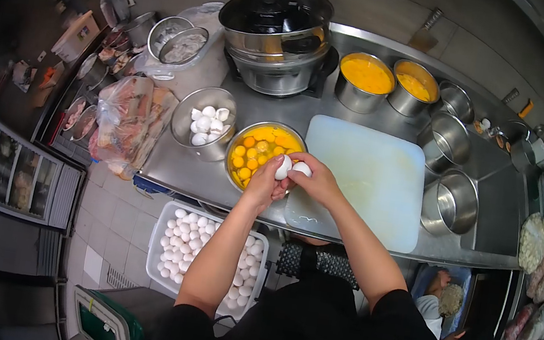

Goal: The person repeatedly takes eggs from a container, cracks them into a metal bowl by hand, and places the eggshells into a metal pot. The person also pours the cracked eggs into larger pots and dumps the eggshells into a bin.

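Note:
Over the right edge of a metal bowl (230, 164) of yolks and egg white, my left hand (263, 183) has its fingers closed round a white egg (284, 167). Close beside it, my right hand (317, 182) grips another white egg (302, 169). The two eggs are side by side, nearly touching. Left of the yolk bowl stands a metal bowl (187, 104) holding several white eggshells (207, 124). A white cutting board (368, 176) lies right of the yolk bowl.
Below the counter sits a white bin (156, 244) full of eggs. Behind the board stand two pots (360, 99) (406, 104) of beaten egg, with empty pots (449, 202) to the right. A steamer (275, 73) stands at the back. Another person's hands (438, 282) show low right.

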